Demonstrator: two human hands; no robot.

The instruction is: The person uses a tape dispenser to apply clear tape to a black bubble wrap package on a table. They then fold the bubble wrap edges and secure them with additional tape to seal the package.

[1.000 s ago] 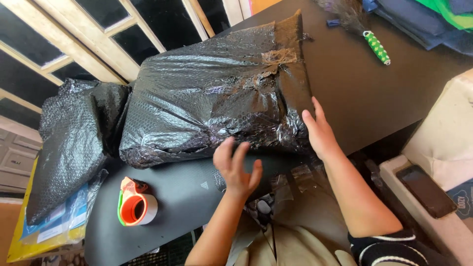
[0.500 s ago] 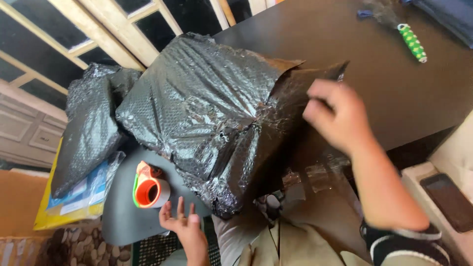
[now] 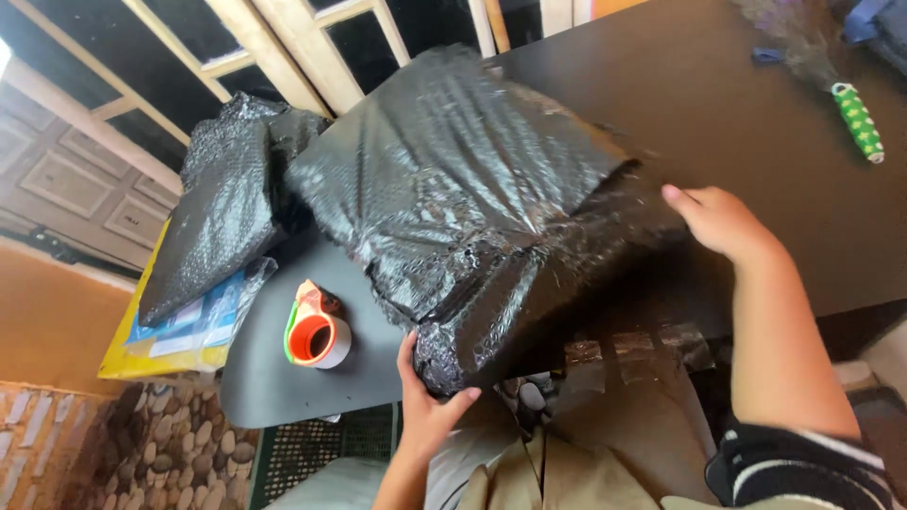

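A large parcel wrapped in black bubble film [image 3: 472, 208] lies tilted across the near edge of the dark tabletop [image 3: 737, 104], its lower corner hanging out over the person's lap. The left hand [image 3: 427, 406] cups that low corner from beneath, thumb hooked up over the wrap, so its grip is closed on the parcel and bears the overhanging weight. The right hand [image 3: 720, 222] lies on the parcel's right edge, fingers bent loosely against the film; its grip looks like a steadying press rather than a firm clasp, which would keep the bundle from sliding sideways off the edge.

Just left of the parcel, on a rounded grey surface [image 3: 274, 387], sits an orange tape dispenser with a roll [image 3: 316, 331], close to the left hand but apart from it. Further left a second black-wrapped bundle [image 3: 222, 217] leans over a yellow and blue packet [image 3: 179, 335]. A green-patterned handle [image 3: 858, 121] lies well apart at the far right of the tabletop. A wooden window frame [image 3: 274, 57] stands right behind the parcel, leaving little room to push it away from the body.
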